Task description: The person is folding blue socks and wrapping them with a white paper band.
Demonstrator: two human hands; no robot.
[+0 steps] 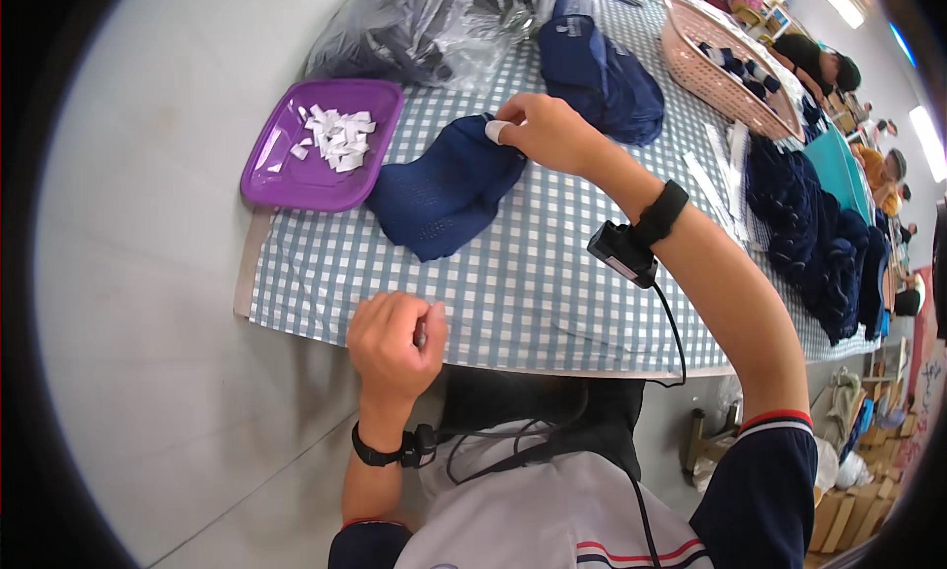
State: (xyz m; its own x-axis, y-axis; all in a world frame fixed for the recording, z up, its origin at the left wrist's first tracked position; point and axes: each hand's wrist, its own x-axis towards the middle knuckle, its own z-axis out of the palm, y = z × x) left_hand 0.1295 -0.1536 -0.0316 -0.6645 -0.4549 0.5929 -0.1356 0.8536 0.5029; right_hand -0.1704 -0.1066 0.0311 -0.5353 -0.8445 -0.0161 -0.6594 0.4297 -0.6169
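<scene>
My right hand (552, 135) reaches across the table with its thumb and fingers pinched at the upper right corner of a navy knit piece (444, 189). A small white strip (496, 131) shows at the thumb tip, by the fabric's edge; whether it is stuck to the thumb or to the cloth I cannot tell. The knit piece lies flat, with a faint dotted pattern near its lower end. Over the table's front edge, my left hand (395, 342) is curled into a fist. Something small and greyish shows between its thumb and fingers, too small to name.
Left of the knit piece sits a purple tray (258, 179) of white strips. Behind are a clear plastic bag (424, 36) and a navy bundle (602, 81). A pink basket (705, 61), white strips (710, 184) and piled dark garments (804, 234) lie right. Other people work beyond.
</scene>
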